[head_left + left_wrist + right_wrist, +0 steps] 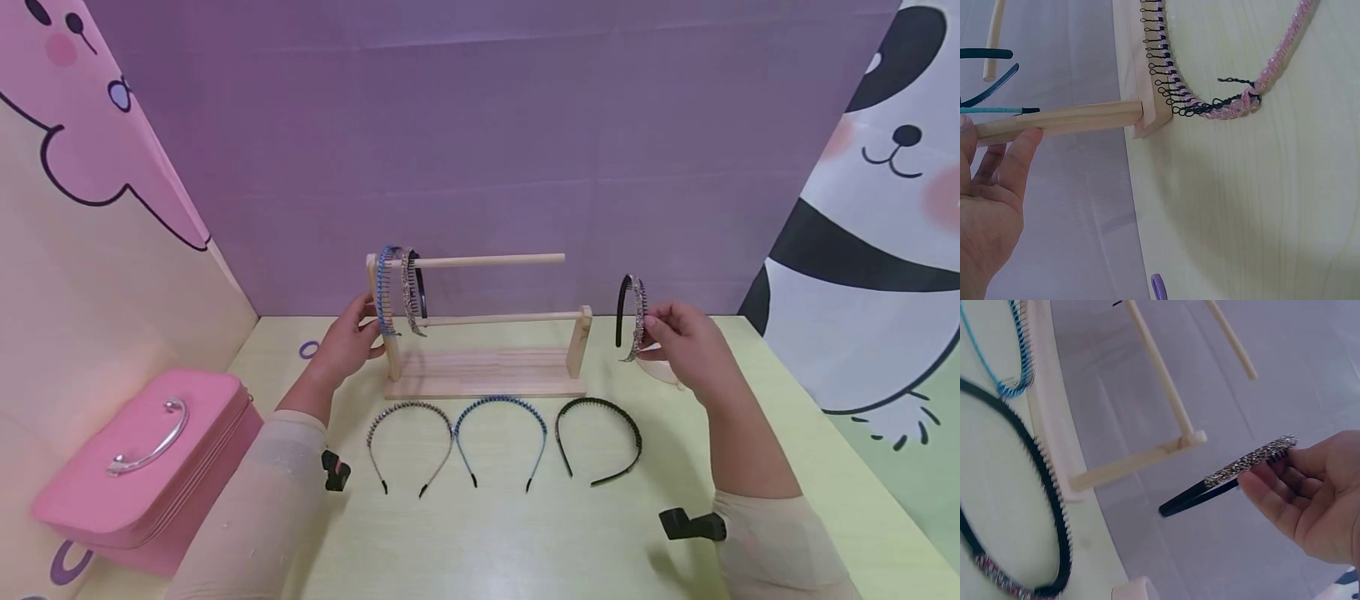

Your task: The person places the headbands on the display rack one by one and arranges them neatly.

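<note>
My left hand (347, 340) grips the left post of a wooden two-rod headband rack (487, 385), thumb and fingers on opposite sides of the wood in the left wrist view. Over the rack's upper rod, at its left end, hang a blue headband (384, 292) and a glittery headband with a black band (409, 293). Off to the right of the rack, my right hand (686, 343) pinches another black headband (1244, 464), covered in glittering stones along one part, and holds it up in the air.
Before the rack lie a pink headband (408, 405), a blue beaded headband (501, 399) and a black headband (638, 442), side by side. A pink case (187, 392) with a silver handle stands at left. Behind my right hand sits a round pale-pink object (662, 372).
</note>
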The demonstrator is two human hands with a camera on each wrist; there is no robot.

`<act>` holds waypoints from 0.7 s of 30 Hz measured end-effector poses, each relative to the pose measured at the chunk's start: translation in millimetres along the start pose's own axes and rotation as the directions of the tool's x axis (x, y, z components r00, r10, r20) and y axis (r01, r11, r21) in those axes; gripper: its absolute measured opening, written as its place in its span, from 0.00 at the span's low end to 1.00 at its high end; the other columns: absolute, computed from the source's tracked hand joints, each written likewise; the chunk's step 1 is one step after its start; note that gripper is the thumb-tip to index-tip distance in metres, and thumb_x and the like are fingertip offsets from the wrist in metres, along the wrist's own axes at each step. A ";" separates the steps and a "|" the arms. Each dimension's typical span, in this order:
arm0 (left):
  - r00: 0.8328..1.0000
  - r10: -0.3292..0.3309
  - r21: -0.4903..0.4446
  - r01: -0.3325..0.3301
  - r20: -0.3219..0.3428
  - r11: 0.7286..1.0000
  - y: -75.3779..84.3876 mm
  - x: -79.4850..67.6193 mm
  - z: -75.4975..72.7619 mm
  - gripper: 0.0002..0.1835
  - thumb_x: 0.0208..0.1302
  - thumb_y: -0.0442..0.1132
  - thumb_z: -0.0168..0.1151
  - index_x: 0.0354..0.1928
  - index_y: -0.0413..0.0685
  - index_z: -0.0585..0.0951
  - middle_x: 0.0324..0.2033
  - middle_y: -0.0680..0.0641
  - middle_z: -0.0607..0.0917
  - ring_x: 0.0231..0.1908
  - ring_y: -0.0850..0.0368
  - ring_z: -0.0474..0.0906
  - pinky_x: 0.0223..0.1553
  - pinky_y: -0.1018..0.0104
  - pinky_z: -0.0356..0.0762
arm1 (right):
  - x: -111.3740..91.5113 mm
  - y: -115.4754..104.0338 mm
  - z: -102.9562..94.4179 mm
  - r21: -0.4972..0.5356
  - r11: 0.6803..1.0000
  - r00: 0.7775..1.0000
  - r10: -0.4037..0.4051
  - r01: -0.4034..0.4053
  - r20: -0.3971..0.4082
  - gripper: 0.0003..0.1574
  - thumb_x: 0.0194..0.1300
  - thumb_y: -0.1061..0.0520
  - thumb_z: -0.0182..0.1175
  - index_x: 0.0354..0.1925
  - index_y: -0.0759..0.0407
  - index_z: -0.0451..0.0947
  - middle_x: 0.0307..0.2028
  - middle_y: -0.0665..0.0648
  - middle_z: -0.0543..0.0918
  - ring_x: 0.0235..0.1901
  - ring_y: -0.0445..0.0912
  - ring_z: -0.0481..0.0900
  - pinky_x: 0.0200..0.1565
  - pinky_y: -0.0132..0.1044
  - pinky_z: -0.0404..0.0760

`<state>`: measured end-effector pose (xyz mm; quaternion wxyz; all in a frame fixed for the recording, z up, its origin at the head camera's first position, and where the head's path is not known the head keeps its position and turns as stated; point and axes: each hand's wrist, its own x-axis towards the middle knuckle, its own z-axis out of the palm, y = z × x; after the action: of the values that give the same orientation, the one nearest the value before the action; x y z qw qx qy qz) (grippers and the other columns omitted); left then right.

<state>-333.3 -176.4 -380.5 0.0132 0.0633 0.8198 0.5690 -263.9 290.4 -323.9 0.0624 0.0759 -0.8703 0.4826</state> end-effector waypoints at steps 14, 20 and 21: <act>1.000 0.010 0.001 -0.010 -0.003 1.000 2.1 2.0 3.1 0.27 0.77 0.42 0.47 0.73 0.71 0.58 0.65 0.47 0.70 0.64 0.46 0.71 0.54 0.54 0.83 | 14.6 -44.8 13.9 0.172 0.962 0.971 -0.187 0.211 -0.147 0.15 0.76 0.57 0.50 0.52 0.67 0.70 0.40 0.48 0.81 0.40 0.40 0.84 0.42 0.29 0.87; 1.000 0.005 -0.004 -0.005 -0.012 1.000 2.0 1.5 4.5 0.26 0.77 0.42 0.47 0.72 0.72 0.59 0.64 0.47 0.70 0.64 0.46 0.71 0.54 0.54 0.83 | 19.1 -63.2 23.8 0.218 0.939 0.960 -0.236 0.265 -0.149 0.12 0.75 0.59 0.51 0.49 0.69 0.72 0.40 0.53 0.82 0.38 0.41 0.84 0.41 0.30 0.87; 1.000 0.004 -0.004 -0.005 -0.011 1.000 2.1 1.4 4.7 0.26 0.78 0.42 0.47 0.72 0.72 0.59 0.65 0.47 0.70 0.64 0.46 0.71 0.55 0.54 0.83 | 19.9 -65.8 25.4 0.225 0.937 0.960 -0.239 0.267 -0.143 0.12 0.75 0.60 0.51 0.49 0.69 0.72 0.40 0.54 0.82 0.38 0.41 0.84 0.41 0.30 0.87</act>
<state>-334.0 -171.2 -380.2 0.0077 0.0621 0.8187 0.5708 -271.7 233.0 -279.0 0.1634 0.1669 -0.7830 0.5765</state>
